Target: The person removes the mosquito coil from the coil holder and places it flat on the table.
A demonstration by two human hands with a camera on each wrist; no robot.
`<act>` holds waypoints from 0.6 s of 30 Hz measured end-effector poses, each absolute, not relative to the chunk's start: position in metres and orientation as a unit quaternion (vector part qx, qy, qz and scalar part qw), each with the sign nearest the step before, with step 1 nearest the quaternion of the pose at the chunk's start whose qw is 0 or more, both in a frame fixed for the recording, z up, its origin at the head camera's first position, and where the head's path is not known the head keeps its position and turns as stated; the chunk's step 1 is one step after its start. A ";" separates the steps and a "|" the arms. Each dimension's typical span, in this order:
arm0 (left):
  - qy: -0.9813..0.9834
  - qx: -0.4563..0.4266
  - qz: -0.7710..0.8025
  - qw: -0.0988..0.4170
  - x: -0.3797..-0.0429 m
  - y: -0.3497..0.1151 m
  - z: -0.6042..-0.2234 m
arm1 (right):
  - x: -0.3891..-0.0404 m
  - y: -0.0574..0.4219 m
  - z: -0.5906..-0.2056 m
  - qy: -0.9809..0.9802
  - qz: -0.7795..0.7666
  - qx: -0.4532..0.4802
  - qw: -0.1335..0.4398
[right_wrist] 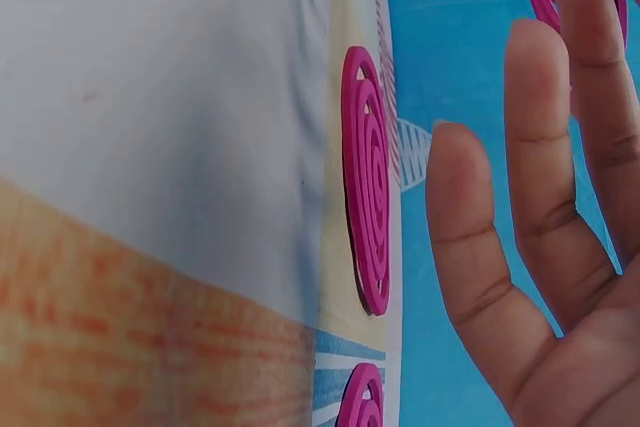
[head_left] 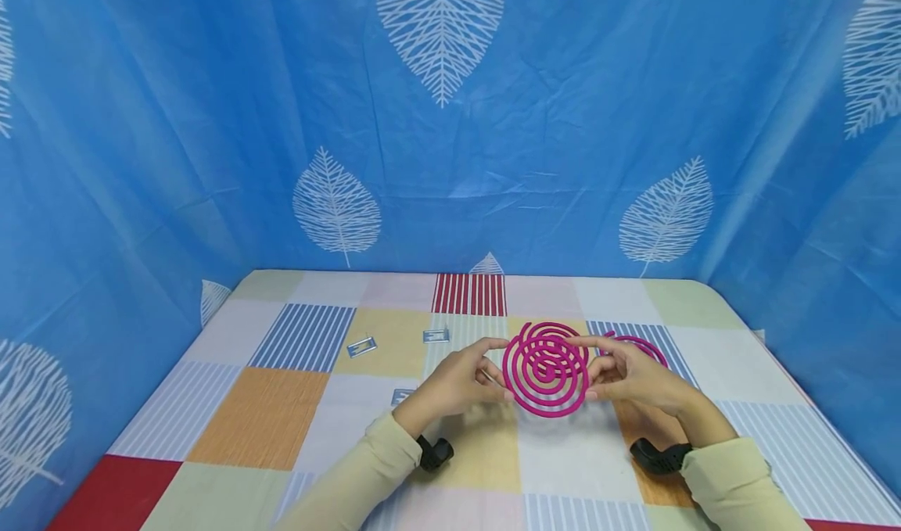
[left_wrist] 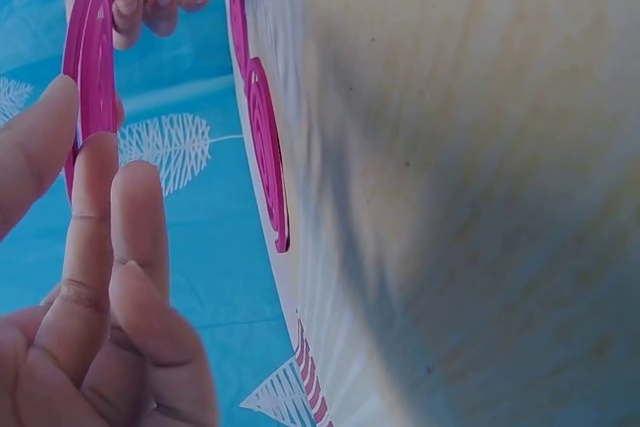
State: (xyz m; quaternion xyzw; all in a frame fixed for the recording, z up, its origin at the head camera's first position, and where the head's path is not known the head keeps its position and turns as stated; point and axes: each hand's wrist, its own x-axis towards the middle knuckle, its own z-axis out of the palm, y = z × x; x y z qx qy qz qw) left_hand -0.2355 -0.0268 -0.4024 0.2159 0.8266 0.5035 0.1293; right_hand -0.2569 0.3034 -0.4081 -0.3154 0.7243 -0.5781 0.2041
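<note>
A magenta mosquito coil (head_left: 545, 371) is held up above the table between both hands, its flat face toward the head camera. The left hand (head_left: 461, 382) pinches its left edge between thumb and fingers. At the right edge, the right hand (head_left: 633, 374) grips it with index finger above and thumb below. In the left wrist view the held coil (left_wrist: 95, 57) appears nearly edge-on. A second coil (right_wrist: 370, 187) lies flat on the table behind it, partly covered in the head view. Farther right lies a third coil (head_left: 653, 349), partly hidden by the right hand.
Small metal stands lie left of the hands: one (head_left: 362, 347) at the left, another (head_left: 436, 335) farther back, and a third (head_left: 401, 396) partly behind the left wrist. A patchwork cloth (head_left: 246, 417) covers the table. Blue curtains (head_left: 507, 163) enclose the back and sides.
</note>
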 end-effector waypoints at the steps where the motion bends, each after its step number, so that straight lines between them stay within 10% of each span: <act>1: 0.827 0.214 0.502 0.133 -0.235 -0.027 -0.403 | -0.257 0.304 -0.408 0.723 -0.578 -0.315 0.207; 18: 0.834 0.222 0.479 0.159 -0.231 -0.022 -0.406 | -0.259 0.312 -0.412 0.717 -0.575 -0.299 0.258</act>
